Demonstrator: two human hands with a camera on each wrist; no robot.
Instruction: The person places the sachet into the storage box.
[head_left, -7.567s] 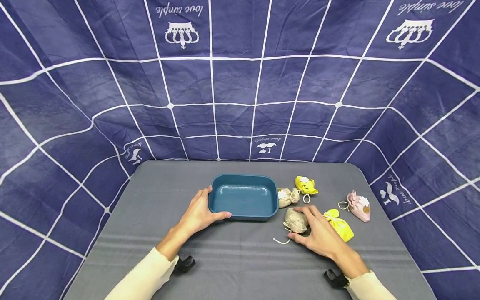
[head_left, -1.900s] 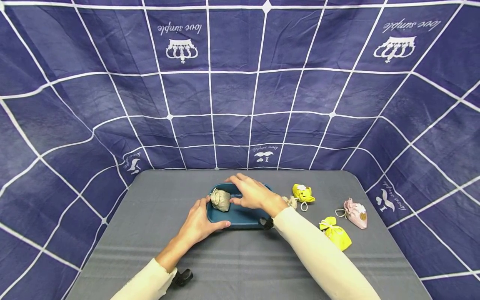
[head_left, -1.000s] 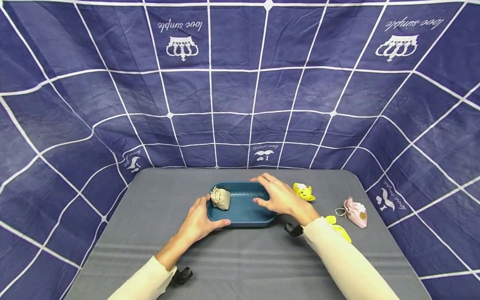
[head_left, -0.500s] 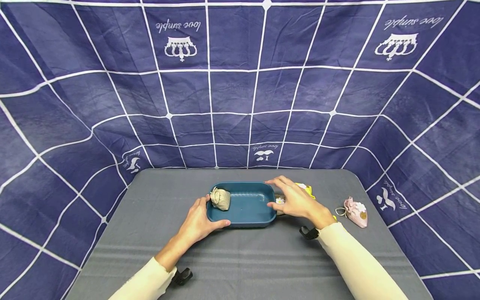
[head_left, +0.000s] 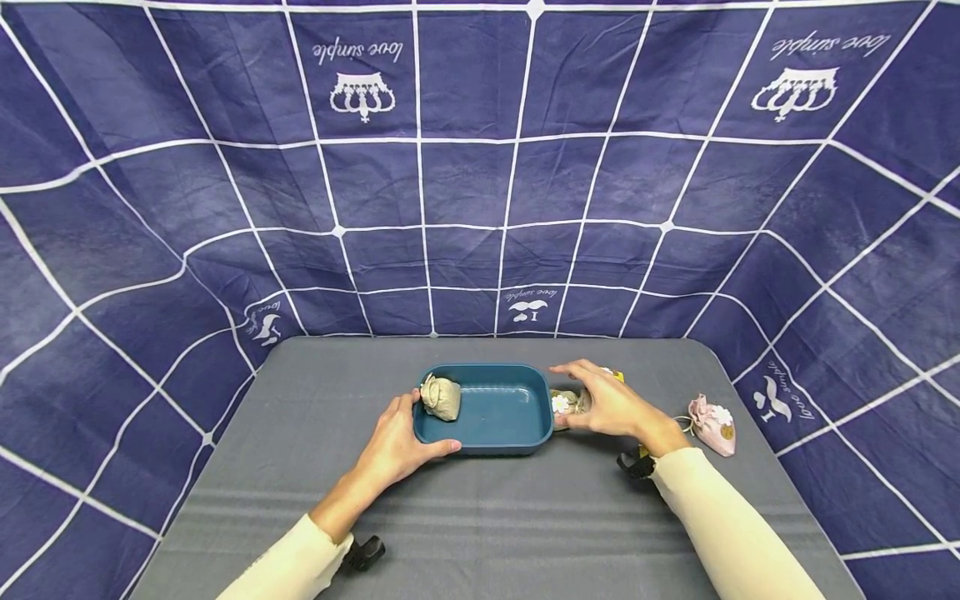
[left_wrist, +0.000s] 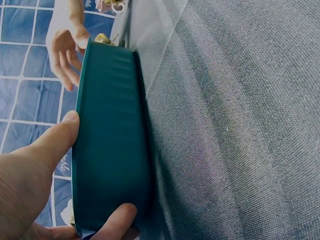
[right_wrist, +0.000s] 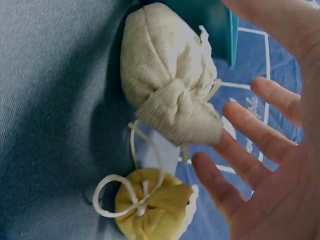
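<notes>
My left hand [head_left: 393, 440] grips the left end of a teal plastic tray [head_left: 498, 450], thumb along its near side and fingers round its end. Inside the tray, at the left, sits a beige drawstring pouch [head_left: 441, 397]. Just off the tray's right end lies a second beige pouch [right_wrist: 167, 70] with a white flower, partly covered by my right hand [head_left: 607, 404] in the head view. The right hand's fingers are spread over and beside this pouch, fingertips near its tied neck in the right wrist view.
A yellow drawstring pouch [right_wrist: 155, 205] with a white cord lies behind my right hand. Further right is a pink pouch [head_left: 712, 423] with a white flower. Another yellow pouch is mostly hidden under the right wrist. A blue checked cloth [head_left: 480, 183] surrounds the grey table [head_left: 480, 517].
The first beige pouch went from the table into the tray's left end, carried by my right hand. That hand let go and moved right to the second beige pouch. My left hand stayed put.
</notes>
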